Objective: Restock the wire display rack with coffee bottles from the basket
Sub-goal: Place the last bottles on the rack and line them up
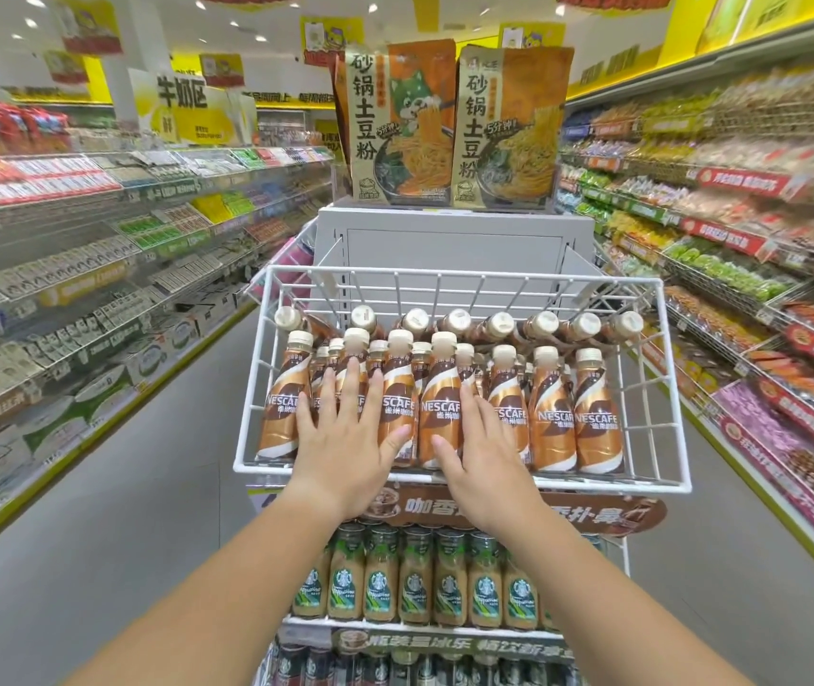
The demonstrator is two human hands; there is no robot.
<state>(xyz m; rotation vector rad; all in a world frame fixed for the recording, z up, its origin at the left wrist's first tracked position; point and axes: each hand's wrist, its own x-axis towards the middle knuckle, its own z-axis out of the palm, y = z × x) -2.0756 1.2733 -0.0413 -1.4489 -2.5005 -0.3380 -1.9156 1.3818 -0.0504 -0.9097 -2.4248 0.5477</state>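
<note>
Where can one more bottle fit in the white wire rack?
A bare gap sits at the right end, between the last standing bottle and the wire side of the rack. The middle and left are packed, where the left hand and right hand press flat on bottles.

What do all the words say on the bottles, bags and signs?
"NESCAFE": brown plastic coffee bottles in the white wire rack.
"砂锅土豆粉", "5分钟": tan noodle bags on top.
"牛奶区": yellow-white hanging sign, left.
"咖香", "扑鼻": brown banner below; middle hidden.
Script on green-label bottles and shelf tags: too blurred.
</note>
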